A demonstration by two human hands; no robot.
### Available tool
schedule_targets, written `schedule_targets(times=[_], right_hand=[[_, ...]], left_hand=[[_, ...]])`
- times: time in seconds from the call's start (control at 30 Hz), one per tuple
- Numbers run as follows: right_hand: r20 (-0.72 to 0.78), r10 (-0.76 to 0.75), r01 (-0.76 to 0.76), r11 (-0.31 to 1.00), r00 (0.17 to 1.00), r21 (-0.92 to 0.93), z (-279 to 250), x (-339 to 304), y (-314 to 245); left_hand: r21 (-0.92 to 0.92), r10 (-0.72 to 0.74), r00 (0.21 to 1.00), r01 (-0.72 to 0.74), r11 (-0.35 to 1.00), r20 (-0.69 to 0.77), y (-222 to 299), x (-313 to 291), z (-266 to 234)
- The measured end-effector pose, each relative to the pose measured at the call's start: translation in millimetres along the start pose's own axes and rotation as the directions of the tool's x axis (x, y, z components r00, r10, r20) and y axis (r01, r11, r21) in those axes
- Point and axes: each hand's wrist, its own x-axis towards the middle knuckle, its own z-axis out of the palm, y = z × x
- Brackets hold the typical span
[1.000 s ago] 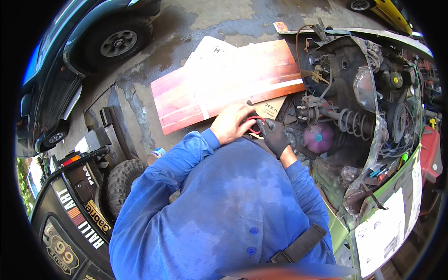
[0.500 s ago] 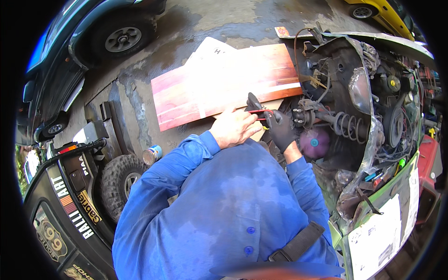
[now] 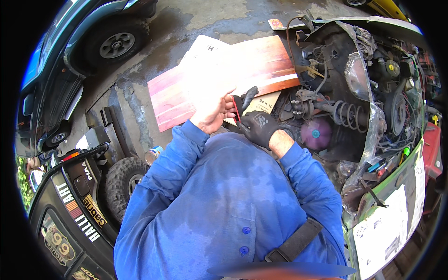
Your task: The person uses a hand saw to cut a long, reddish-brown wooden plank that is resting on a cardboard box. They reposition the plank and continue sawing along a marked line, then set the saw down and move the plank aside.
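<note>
A black work glove (image 3: 248, 96) with a red-edged cuff is between my hands in front of my chest. My bare left hand (image 3: 211, 111) is palm up, with its fingertips at the cuff opening; the thumb stands apart from the fingers. On my right hand (image 3: 258, 128) is a matching dark glove. Its fingers are closed on the lower edge of the loose glove's red cuff. The loose glove's fingers point away from me, toward a glossy reddish wooden board (image 3: 165, 100) washed out by glare.
Under the board are a cardboard box (image 3: 264, 102) and a white sheet or box (image 3: 199, 45). At right stands a stripped vehicle front with a coil spring (image 3: 350, 120) and purple round part (image 3: 315, 133). A can (image 3: 153, 155) and knobbly tire (image 3: 122, 179) are at left.
The glove's red cuff has turned from lying crosswise to nearly upright, facing my left hand. My left hand has rolled palm up and shifted left; my right hand has moved left and lower.
</note>
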Motion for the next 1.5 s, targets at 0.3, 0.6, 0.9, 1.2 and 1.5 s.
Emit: schedule_targets(times=[0.3, 0.6, 0.9, 1.2, 1.5], right_hand=[[-0.434, -0.219, 0.330, 0.923, 0.874, 0.198, -8, -3, -21], [-0.309, -0.287, 0.322, 0.944, 0.907, 0.069, -17, -7, -31], [-0.097, -0.095, 0.102, 0.992, 0.991, 0.071, -6, 10, -17], [-0.119, -0.336, 0.356, 0.906, 0.934, 0.231, -6, 29, -51], [0.159, -0.298, 0.271, 0.947, 0.941, 0.175, -3, 51, -77]], left_hand=[[-0.244, 0.262, 0.965, -0.260, 0.934, -0.023, -29, 8, 7], [-0.324, 0.416, 0.904, -0.423, 0.846, -0.094, -34, 26, 14], [-0.160, 0.423, 0.906, -0.419, 0.894, -0.013, -17, 17, 12], [-0.118, 0.682, 0.640, -0.754, 0.647, -0.353, 2, 10, -12], [-0.034, 0.590, 0.798, -0.598, 0.801, -0.121, -7, -14, -43]])
